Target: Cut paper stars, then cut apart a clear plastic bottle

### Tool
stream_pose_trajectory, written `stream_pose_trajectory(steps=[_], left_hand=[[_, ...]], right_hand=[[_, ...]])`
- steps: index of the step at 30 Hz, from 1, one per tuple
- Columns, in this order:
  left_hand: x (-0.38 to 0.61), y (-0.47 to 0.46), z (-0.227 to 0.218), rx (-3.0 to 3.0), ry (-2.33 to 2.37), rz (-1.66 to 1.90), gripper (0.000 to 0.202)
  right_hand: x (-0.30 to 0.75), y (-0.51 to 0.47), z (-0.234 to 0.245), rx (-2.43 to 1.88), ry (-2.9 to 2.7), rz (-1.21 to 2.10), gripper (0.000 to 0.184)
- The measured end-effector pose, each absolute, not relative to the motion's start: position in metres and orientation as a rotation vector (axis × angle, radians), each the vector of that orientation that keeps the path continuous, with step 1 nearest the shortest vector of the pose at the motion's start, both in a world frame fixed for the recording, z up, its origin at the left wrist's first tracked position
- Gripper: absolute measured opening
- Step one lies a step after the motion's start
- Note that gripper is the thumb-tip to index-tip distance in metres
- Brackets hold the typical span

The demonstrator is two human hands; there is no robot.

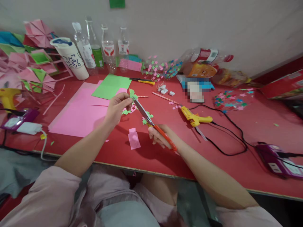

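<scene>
My left hand (119,107) pinches a small piece of green paper (132,94) above the red table. In my right hand (161,135) are scissors with orange handles (168,139), my fingers wrapped round the grips. Their blades (142,111) point up and left, with the tips at the green piece; whether they touch it I cannot tell. Below lie green and pink paper scraps (126,112) and a pink paper strip (134,140). Left of my hands, a green sheet (112,86) overlaps large pink sheets (73,118).
Bottles (109,50) and a white tumbler (73,60) stand along the wall. Paper crafts (38,72) crowd the left. A yellow glue gun (195,118) with a black cord lies right, near a purple power strip (276,160). A yellow-handled cutter (144,81) lies behind my hands.
</scene>
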State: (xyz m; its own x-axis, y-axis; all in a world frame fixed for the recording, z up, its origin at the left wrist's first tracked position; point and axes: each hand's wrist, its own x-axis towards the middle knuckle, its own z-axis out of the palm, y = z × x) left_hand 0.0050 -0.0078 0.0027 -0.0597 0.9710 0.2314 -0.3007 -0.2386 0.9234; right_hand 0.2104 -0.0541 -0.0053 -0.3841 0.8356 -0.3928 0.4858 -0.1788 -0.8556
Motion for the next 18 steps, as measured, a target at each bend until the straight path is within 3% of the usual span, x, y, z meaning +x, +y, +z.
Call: stream_pose_trajectory(steps=[18], left_hand=[[0.0001,-0.0073,0.0086,1.126,0.903,1.491,0.009]], right_hand=[[0.2132,-0.0551,0.0011,-1.563,-1.838,1.565,0.05]])
